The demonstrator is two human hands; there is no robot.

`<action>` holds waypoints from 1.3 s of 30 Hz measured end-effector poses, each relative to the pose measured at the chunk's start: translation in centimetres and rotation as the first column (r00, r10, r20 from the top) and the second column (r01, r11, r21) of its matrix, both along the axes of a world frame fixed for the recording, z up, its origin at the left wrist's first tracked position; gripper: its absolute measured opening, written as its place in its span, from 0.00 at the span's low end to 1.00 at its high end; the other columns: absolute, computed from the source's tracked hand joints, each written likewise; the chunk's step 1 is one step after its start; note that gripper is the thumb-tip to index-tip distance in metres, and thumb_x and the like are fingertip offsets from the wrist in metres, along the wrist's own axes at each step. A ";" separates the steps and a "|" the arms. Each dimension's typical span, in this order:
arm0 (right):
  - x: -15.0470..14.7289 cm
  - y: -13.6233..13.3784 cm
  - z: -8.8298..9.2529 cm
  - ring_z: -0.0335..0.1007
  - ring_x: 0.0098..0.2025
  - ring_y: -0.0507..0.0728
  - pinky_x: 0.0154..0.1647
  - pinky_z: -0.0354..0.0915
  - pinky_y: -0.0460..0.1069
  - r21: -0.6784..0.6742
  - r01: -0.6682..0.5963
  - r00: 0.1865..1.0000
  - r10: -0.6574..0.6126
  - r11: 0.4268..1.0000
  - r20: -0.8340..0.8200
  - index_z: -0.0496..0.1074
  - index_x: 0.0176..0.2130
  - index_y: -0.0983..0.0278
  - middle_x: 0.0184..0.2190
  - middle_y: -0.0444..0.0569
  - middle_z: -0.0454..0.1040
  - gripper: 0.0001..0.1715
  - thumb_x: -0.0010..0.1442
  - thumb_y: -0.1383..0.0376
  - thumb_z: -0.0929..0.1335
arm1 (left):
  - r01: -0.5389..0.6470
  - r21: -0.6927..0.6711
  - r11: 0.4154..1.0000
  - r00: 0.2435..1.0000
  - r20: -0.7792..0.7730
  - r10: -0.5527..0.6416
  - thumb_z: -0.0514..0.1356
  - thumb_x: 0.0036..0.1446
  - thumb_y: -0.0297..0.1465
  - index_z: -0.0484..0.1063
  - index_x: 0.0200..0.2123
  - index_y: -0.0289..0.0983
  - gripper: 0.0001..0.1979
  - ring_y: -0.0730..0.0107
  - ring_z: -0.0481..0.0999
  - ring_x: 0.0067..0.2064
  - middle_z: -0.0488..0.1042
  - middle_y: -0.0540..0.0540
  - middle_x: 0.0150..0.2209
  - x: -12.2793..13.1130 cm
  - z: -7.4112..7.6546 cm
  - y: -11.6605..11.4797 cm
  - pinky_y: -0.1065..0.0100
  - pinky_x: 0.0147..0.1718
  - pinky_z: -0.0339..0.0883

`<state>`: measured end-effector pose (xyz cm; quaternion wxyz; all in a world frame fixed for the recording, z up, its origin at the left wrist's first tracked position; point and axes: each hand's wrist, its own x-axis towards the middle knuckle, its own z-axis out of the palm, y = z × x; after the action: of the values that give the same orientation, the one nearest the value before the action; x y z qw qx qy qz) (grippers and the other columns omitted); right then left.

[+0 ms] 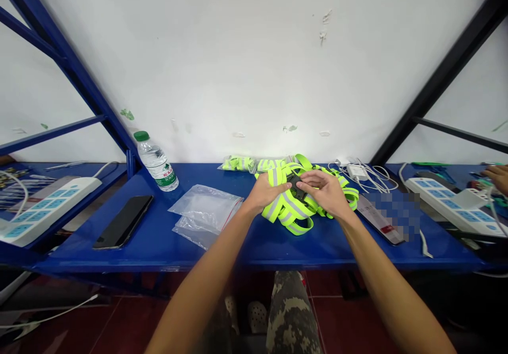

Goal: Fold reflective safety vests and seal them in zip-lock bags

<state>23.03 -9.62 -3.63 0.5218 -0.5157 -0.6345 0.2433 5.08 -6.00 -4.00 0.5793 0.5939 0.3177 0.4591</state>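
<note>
A bundle of neon-yellow reflective straps (291, 211) with grey stripes lies on the blue table, partly lifted between my hands. A black plastic buckle (297, 183) sits at its middle. My left hand (266, 189) is closed on the straps, its thumb pressing the buckle's left side. From the other side my right hand (323, 190) pinches the buckle between thumb and fingers. More loose straps are heaped behind and to the right of my right hand. Whether the buckle's halves are joined, I cannot tell.
Clear plastic bags (206, 208) lie left of the straps. Farther left are a black phone (125, 220) and a water bottle (156, 161). Bagged straps (238, 163) rest by the wall. White cables (369, 174) and another phone (381, 219) lie right. Power strips flank the table; another person's hand (498, 177) shows far right.
</note>
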 end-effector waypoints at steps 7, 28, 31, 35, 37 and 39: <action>-0.8 -0.6 0.0 0.73 0.43 0.64 0.44 0.69 0.58 0.300 0.083 0.789 -0.247 0.950 0.563 0.72 0.40 0.64 0.40 0.56 0.76 0.13 0.53 0.63 0.69 | -0.148 0.139 0.979 0.973 -0.155 0.169 0.63 0.55 0.41 0.79 0.40 0.33 0.17 0.63 0.76 0.39 0.80 0.43 0.40 0.8 -0.8 0.1 0.67 0.38 0.68; 1.4 0.6 0.3 0.73 0.35 0.59 0.34 0.64 0.50 -0.047 0.302 0.803 -0.228 0.952 0.550 0.72 0.34 0.64 0.32 0.50 0.76 0.14 0.47 0.59 0.72 | -0.483 0.365 0.796 0.775 -0.244 0.583 0.58 0.59 0.44 0.78 0.37 0.35 0.18 0.58 0.80 0.43 0.82 0.42 0.40 -1.2 2.7 0.0 0.66 0.40 0.70; 3.8 2.3 0.9 0.75 0.39 0.64 0.40 0.68 0.55 -0.040 0.404 0.769 -0.316 0.914 0.555 0.74 0.41 0.67 0.36 0.56 0.78 0.24 0.48 0.55 0.73 | -0.493 0.391 0.777 0.669 -0.401 0.626 0.56 0.59 0.49 0.77 0.32 0.36 0.22 0.56 0.80 0.42 0.81 0.40 0.35 -2.9 3.2 0.5 0.65 0.39 0.70; 4.4 7.0 1.7 0.72 0.50 0.66 0.53 0.66 0.57 0.063 0.296 0.790 -0.281 0.953 0.545 0.74 0.48 0.70 0.48 0.63 0.76 0.27 0.51 0.58 0.72 | -0.229 0.300 0.926 0.367 -0.854 0.368 0.62 0.49 0.53 0.75 0.28 0.37 0.23 0.44 0.79 0.42 0.79 0.34 0.31 -4.9 4.1 -0.2 0.58 0.40 0.69; 3.3 9.9 1.7 0.74 0.49 0.60 0.51 0.68 0.51 -0.078 0.191 0.890 -0.139 0.979 0.433 0.74 0.50 0.70 0.48 0.59 0.77 0.23 0.56 0.62 0.69 | -0.193 0.344 0.919 0.201 -0.903 0.380 0.61 0.50 0.53 0.75 0.32 0.36 0.24 0.40 0.78 0.45 0.79 0.31 0.36 -5.6 5.0 -1.0 0.54 0.42 0.69; 1.9 12.7 1.2 0.75 0.46 0.57 0.46 0.69 0.47 -0.254 0.163 0.936 -0.068 0.953 0.346 0.74 0.50 0.71 0.45 0.56 0.78 0.20 0.58 0.67 0.67 | -0.219 0.425 0.878 0.141 -0.877 0.460 0.56 0.56 0.52 0.74 0.41 0.34 0.26 0.39 0.77 0.49 0.78 0.29 0.43 -5.7 5.8 -1.8 0.51 0.45 0.68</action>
<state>24.95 3.10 -2.44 0.3428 -0.6545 -0.6410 0.2081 -0.60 -7.80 1.84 0.0764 0.7118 0.6838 0.1408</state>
